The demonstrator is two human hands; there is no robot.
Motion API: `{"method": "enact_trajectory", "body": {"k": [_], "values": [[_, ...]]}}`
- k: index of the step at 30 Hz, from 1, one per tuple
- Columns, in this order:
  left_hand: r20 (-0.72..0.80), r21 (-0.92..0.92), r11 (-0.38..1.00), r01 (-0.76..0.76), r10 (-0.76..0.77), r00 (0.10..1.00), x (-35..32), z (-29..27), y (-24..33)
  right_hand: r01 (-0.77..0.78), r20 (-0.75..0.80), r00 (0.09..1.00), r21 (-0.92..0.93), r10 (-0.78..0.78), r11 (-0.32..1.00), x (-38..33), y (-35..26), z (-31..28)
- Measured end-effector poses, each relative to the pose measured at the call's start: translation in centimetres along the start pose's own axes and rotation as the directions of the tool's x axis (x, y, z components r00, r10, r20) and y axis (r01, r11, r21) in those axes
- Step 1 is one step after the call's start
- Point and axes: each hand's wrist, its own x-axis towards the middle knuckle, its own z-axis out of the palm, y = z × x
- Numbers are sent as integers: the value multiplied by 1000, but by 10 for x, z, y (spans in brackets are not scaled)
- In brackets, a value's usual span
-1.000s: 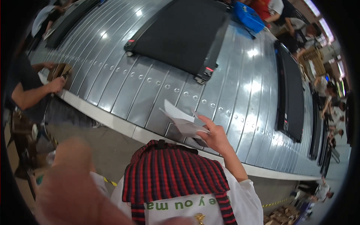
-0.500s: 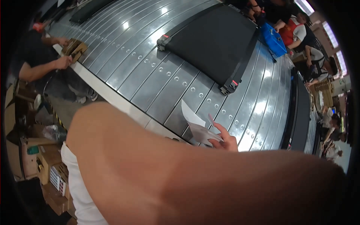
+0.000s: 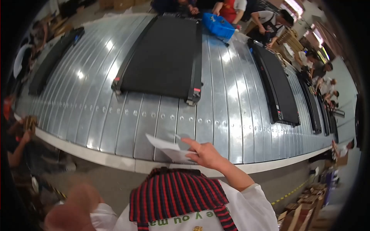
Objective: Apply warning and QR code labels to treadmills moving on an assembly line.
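My right hand [image 3: 207, 154] pinches folded white paper [image 3: 169, 151] above the near edge of the metal-slatted conveyor [image 3: 221, 142]. A thin pale edge, perhaps another sheet or flap, shows by the raised index finger. The paper hangs to the left of the fingers, tilted. My left arm [image 3: 83, 196] is bent and smeared by motion at the lower left; its hand does not show. Ahead of the paper, a black treadmill-like deck [image 3: 165, 54] lies flat on the slats, its near corners capped with red-marked end pieces.
More black decks [image 3: 275, 82] lie along the conveyor to the right, and one [image 3: 56, 63] to the left. A blue bin [image 3: 218, 27] stands at the far edge by co-workers. Another person [image 3: 17, 142] holds a brown box at left. Cardboard [image 3: 300, 211] lies lower right.
My left forearm, which crossed the view close up, has swung down to the lower left. The view has turned and levelled. My right hand still holds the paper.
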Motion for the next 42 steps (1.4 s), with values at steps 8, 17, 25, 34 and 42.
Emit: {"method": "enact_trajectory", "body": {"k": [8, 17, 25, 34, 42], "values": [[553, 46, 662, 748, -640, 533, -165, 85, -80, 243, 11, 970, -149, -244, 959, 29, -56, -17], [647, -244, 517, 820, -543, 535, -216, 117, -99, 165, 6, 985, -345, -174, 924, 53, -75, -7], [570, -202, 626, 753, -549, 610, -206, 122, -89, 163, -92, 973, -372, -211, 914, 38, -61, -12], [381, -330, 83, 940, -900, 213, -145, 143, -50, 152, -320, 937, 737, 142, 659, -2, 10, -25], [187, -220, 12, 975, -981, 54, -130, 228, -50, -5, -168, 945, 850, 280, 528, -22, 63, 10]]}}
